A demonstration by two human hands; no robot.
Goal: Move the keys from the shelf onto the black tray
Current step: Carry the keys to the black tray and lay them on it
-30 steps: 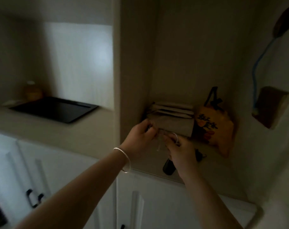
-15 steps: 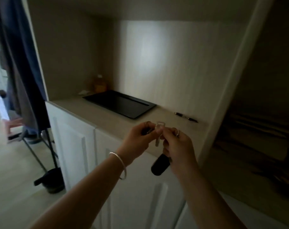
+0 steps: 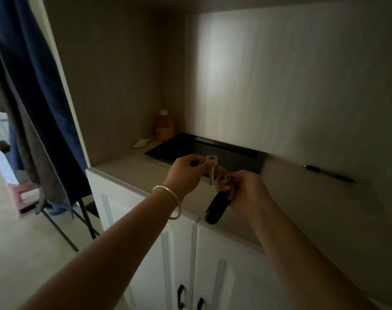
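Observation:
Both hands hold one bunch of keys (image 3: 217,201) in the air, just in front of the black tray (image 3: 186,148). My left hand (image 3: 186,172), with a silver bangle on the wrist, pinches a pale tag at the top of the bunch. My right hand (image 3: 246,191) grips the ring, and a black fob hangs below it. The tray lies flat on the beige counter against the back wall, with nothing visible on it. The shelf the keys came from is out of view.
An orange bottle (image 3: 164,127) and a white scrap (image 3: 141,142) sit in the corner behind the tray. A black pen (image 3: 328,173) lies on the counter to the right. White cabinet doors (image 3: 186,265) are below. Dark clothes (image 3: 33,108) hang on a stand at left.
The keys have been carried leftward from the shelf niche with both hands to just before the tray. The view has swung left, so the niche is gone from sight.

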